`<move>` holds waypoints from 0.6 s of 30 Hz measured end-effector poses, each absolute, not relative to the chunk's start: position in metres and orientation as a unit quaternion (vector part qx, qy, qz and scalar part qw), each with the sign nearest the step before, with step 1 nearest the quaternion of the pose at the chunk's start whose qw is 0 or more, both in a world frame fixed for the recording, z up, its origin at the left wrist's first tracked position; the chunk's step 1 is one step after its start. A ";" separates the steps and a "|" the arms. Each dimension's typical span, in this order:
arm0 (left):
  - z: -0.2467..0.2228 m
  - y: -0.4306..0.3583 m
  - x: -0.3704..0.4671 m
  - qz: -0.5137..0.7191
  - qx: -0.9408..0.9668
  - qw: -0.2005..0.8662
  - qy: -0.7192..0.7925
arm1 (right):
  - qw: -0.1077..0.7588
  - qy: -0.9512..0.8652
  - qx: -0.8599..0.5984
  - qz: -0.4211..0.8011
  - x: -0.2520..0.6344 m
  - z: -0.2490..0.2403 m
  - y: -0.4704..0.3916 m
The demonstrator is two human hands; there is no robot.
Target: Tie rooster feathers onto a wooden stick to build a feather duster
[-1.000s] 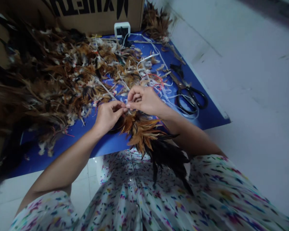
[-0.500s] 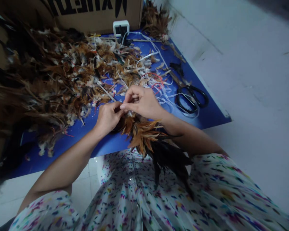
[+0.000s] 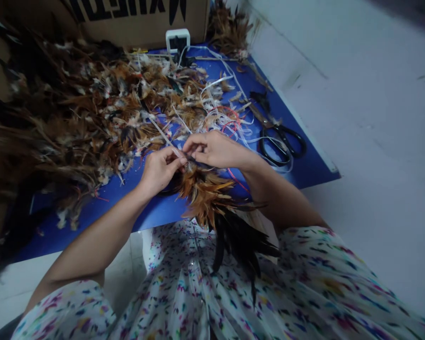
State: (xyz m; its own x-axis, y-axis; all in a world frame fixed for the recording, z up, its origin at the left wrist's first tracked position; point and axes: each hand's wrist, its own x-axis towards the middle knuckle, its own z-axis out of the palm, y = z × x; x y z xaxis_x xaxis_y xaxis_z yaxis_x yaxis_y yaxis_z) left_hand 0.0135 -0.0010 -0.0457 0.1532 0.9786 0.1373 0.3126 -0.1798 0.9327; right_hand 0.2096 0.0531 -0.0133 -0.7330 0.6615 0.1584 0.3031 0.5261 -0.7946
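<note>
My left hand [image 3: 160,171] pinches the bound end of a feather bundle [image 3: 207,193], whose brown feathers fan toward me and end in long black ones over my lap. A thin pale stick or strip [image 3: 163,133] reaches from the left fingertips up to the feather heap. Close beside it, my right hand [image 3: 217,150] has its fingers curled together at the bundle's top; what they grip is too small to make out. A red string [image 3: 239,180] shows below the right wrist.
Loose feathers [image 3: 102,104] cover the left of the blue table [image 3: 304,172]. Black-handled scissors [image 3: 282,141] and tangled white ribbon [image 3: 212,87] lie at the right. Behind stand a white square frame [image 3: 177,33], a cardboard box [image 3: 141,30] and more brown feathers [image 3: 228,30].
My right hand has moved slightly right, apart from the left fingertips. The bundle's black feathers have swung left and down. The red string now shows below my right wrist.
</note>
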 end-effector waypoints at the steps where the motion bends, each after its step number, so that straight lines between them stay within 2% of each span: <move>1: -0.045 -0.001 0.014 0.417 0.644 0.402 0.500 | 0.230 -0.844 -0.282 0.393 0.209 -0.014 0.052; 6: -0.044 -0.001 0.015 0.418 0.627 0.416 0.509 | 0.226 -0.859 -0.266 0.374 0.207 -0.015 0.049; 18: -0.046 -0.001 0.017 0.436 0.599 0.452 0.497 | 0.198 -0.869 -0.330 0.310 0.208 -0.008 0.045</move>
State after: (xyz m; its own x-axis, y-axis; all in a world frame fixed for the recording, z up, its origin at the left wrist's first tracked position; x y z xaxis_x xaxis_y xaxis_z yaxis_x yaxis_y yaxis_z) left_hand 0.0167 -0.0013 -0.0460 0.1250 0.9894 0.0739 0.2011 -0.0982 0.9746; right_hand 0.2076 0.0454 -0.0078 -0.7041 0.6964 0.1389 0.4513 0.5899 -0.6696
